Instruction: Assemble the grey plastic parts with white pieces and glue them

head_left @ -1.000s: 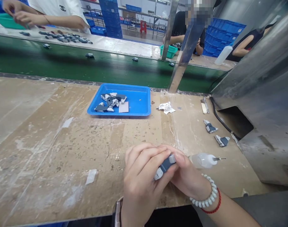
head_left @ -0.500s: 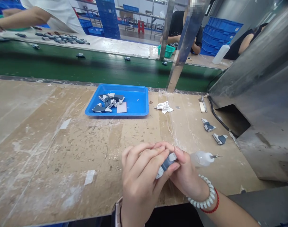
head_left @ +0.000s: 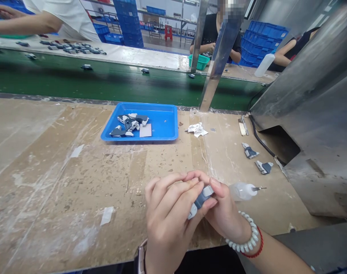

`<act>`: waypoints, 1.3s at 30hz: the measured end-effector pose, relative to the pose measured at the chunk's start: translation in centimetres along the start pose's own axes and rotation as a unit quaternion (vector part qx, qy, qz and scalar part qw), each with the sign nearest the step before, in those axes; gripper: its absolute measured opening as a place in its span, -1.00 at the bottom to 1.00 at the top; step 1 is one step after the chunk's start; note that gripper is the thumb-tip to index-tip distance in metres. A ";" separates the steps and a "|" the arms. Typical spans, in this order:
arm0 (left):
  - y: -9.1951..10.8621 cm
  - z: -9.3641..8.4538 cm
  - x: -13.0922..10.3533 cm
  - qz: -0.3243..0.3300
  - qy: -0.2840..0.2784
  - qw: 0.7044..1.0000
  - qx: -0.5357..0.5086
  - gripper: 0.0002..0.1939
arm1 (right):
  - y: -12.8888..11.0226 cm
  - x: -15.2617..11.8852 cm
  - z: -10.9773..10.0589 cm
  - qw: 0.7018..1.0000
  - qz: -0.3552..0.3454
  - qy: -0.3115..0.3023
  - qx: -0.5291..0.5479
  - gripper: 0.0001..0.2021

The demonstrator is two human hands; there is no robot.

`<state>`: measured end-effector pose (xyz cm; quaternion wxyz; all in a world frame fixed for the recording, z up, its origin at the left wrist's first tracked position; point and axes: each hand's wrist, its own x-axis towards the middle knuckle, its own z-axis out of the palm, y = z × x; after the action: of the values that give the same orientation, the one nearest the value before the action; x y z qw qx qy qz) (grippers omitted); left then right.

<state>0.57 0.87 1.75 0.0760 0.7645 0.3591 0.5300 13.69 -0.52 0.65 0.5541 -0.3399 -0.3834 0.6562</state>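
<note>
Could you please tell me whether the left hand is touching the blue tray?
Apart: the head view shows brown tabletop between the left hand and the near rim of the blue tray.

Brown bench (head_left: pixel 105 175) before me was scuffed and stained. Blue tray (head_left: pixel 162 123) lay flat near far edge. Crumpled white tissue (head_left: pixel 198 130) sat just right of tray. Further right, light strip (head_left: pixel 242 128) and metal strip (head_left: pixel 245 126) lay side by side, black cable (head_left: pixel 260 136) curving past them. Two grey-and-white parts (head_left: pixel 250 152) (head_left: pixel 264 167) lay nearer me, close but apart. Squeeze bottle (head_left: pixel 244 191) lay on its side, thin metal tip (head_left: pixel 260 188) pointing right. Pale patches (head_left: pixel 107 215) (head_left: pixel 77 151) marked left half.
</note>
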 end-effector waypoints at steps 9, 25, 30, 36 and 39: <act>0.0 0.0 0.0 -0.001 0.002 1.000 -0.002 -0.91 | -0.3 0.0 0.3 1.000 0.022 0.012 -0.008 -0.55; -0.6 -0.5 0.1 0.013 -0.007 1.000 -0.021 -0.85 | -0.8 0.1 0.1 0.998 0.046 -0.041 0.010 -0.55; -0.5 -0.5 0.0 0.013 -0.008 1.000 -0.023 -0.87 | -0.9 0.0 0.1 0.998 0.021 -0.061 0.024 -0.64; -0.3 -0.4 -0.2 0.018 -0.010 1.000 -0.022 -0.83 | -0.1 -0.4 -0.3 0.997 -0.017 -0.036 -0.060 -0.54; -0.2 -0.3 -0.2 0.022 -0.010 1.000 -0.020 -0.84 | 0.1 -0.4 -0.4 0.996 -0.019 -0.022 -0.079 -0.52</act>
<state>0.17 0.85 1.60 0.0833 0.7756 0.3311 0.5309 14.04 -0.90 0.34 0.5295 -0.3607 -0.4520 0.6206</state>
